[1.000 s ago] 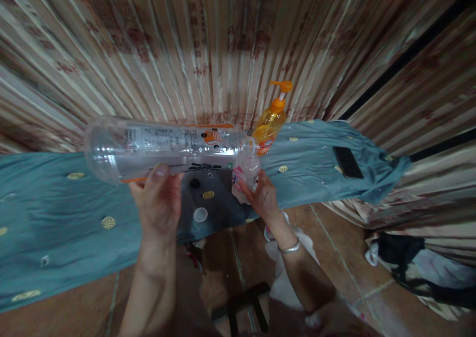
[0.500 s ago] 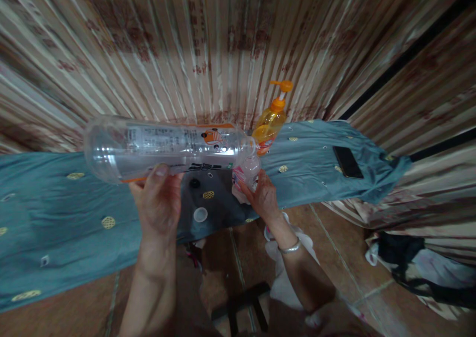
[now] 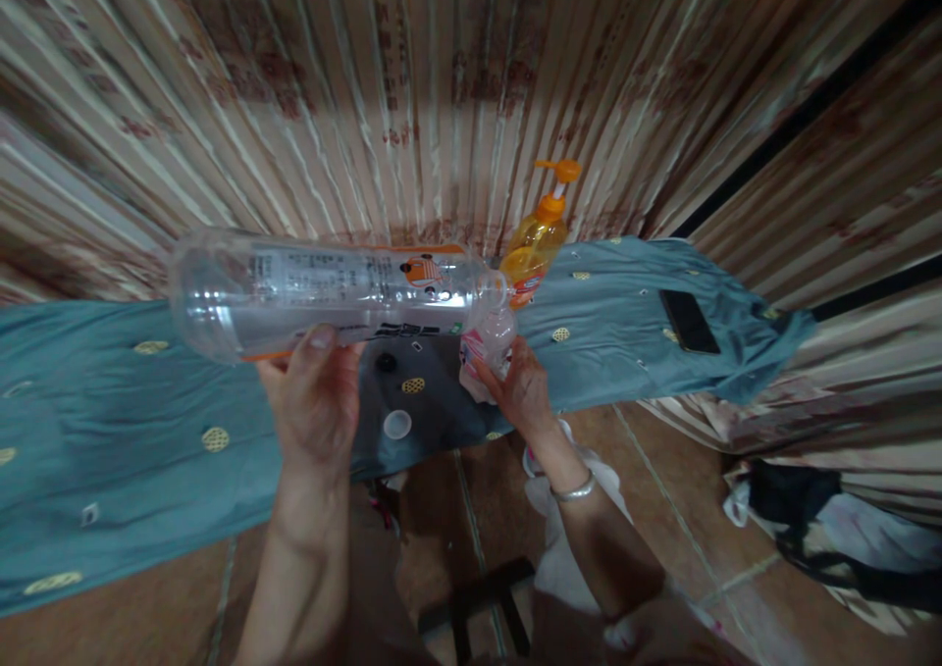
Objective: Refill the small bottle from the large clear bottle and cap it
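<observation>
Left hand (image 3: 316, 401) grips a large clear bottle (image 3: 324, 293) horizontally above the teal cloth (image 3: 110, 421), neck pointing right. Right hand (image 3: 521, 389) is closed round a small clear bottle (image 3: 492, 337), held upright w/ its mouth just under the big bottle's neck. Step in hand, by the look of it: decanting, large to small (liquid flow can't be made out). Next move likely calls for a steadier tilt, mouths kept aligned. White cap (image 3: 397, 424) and pump bottle (image 3: 536, 239) sit on the cloth nearby.
</observation>
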Demonstrator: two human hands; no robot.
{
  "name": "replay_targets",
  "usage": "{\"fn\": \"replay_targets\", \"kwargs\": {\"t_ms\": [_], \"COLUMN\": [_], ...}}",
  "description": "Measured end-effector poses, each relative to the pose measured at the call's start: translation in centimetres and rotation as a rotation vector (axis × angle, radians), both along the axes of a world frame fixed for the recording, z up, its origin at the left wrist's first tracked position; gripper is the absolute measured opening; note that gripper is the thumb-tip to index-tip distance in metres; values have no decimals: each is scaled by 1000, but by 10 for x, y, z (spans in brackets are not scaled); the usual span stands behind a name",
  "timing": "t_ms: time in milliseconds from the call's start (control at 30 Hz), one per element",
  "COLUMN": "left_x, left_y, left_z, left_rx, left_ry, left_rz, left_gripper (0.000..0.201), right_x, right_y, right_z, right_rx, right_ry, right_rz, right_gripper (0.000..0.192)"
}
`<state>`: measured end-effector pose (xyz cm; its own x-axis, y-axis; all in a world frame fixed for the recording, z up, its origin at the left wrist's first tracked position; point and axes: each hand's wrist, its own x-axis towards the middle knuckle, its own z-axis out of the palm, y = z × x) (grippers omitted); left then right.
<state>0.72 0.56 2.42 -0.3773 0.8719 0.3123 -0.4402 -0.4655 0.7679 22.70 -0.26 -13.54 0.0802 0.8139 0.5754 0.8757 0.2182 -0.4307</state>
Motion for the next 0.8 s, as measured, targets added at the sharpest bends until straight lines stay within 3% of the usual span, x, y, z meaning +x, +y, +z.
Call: {"fn": "replay_targets", "kwargs": {"t_ms": [400,800], "left_x": [-3,-2], "left_y": [0,0], "left_z": [-2,-1], "left_rx": [-7,-6], "left_ry": [41,7], "left_rz": [-4,1], "left_gripper": [71,69], "right_x": [0,0], "right_y": [0,0], "right_z": [1,1], "right_rx": [-26,-18], "right_ry": [14,-28], "right_rz": [15,-18], "right_gripper": [59,71]}}
